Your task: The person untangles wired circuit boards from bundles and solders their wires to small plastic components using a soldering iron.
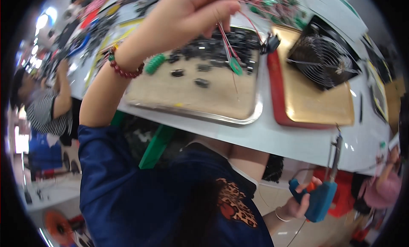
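High over the table, my left hand [200, 12] pinches a bundle of thin red and white wires [223, 36]. A small green ring-shaped end [235, 67] hangs from them above a metal tray [191, 112]. A red wire also runs right from the fingers to a small black part [271, 43], blurred by motion. Low on the right, my right hand [298, 204] is wrapped round a blue soldering gun [322, 200]. Its metal tip points up, near the table's front edge.
Many small black parts [208, 47] and a green coil [154, 64] lie in the tray. Right of it, a black fan with a wire guard [326, 55] rests on a gold-coloured tray [315, 106]. More wires [277, 8] are heaped behind. Other people sit left and right.
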A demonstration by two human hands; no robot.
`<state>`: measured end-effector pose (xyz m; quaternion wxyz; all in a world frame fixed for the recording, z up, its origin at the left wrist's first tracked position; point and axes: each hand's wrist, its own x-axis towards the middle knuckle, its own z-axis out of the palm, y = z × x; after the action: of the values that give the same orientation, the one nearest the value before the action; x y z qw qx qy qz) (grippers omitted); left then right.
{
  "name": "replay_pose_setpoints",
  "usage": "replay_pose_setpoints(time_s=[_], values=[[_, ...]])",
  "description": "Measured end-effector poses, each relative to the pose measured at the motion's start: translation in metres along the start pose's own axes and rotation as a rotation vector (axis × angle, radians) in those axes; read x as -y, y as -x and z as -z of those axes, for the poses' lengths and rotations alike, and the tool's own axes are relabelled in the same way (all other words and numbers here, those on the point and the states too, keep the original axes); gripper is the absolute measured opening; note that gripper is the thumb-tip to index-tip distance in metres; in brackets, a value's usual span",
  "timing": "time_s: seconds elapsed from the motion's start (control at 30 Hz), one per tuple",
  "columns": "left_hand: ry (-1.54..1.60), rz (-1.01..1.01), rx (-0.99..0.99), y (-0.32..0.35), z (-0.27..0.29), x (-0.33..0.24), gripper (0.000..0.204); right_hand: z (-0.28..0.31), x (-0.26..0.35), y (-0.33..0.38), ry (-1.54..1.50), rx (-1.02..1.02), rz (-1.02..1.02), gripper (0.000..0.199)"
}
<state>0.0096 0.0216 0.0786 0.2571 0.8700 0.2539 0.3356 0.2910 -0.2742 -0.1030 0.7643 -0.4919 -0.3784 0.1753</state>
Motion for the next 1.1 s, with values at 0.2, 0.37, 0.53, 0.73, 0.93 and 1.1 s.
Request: replay_pose_setpoints(time_s=[0.2, 0.37, 0.53, 0.73, 0.93, 1.1], values=[[-0.126, 0.386, -0.376, 0.069, 0.137, 0.051, 0.018, -0.009, -0.002, -0.010, 0.040, 0.051, 0.010, 0.046], [-0.165, 0.719, -0.528, 0.188, 0.205, 0.138, 0.027, -0.019, -0.007, -0.013, 0.060, 0.079, 0.039, 0.046], [-0.656, 0.974, -0.420, 0.256, 0.213, 0.164, 0.023, -0.021, -0.006, -0.014, 0.088, 0.109, 0.041, 0.046], [-1.043, 0.222, -0.373, 0.173, 0.108, 0.084, 0.020, -0.026, -0.003, -0.013, 0.109, 0.167, 0.024, 0.049], [-0.676, 0.140, 0.058, 0.128, -0.024, 0.056, 0.029, -0.028, -0.002, -0.010, 0.067, 0.138, 0.060, 0.049], [-0.309, 0.333, 0.020, 0.100, -0.040, 0.055, 0.029, -0.022, 0.000, -0.010, 0.058, 0.137, 0.049, 0.048]])
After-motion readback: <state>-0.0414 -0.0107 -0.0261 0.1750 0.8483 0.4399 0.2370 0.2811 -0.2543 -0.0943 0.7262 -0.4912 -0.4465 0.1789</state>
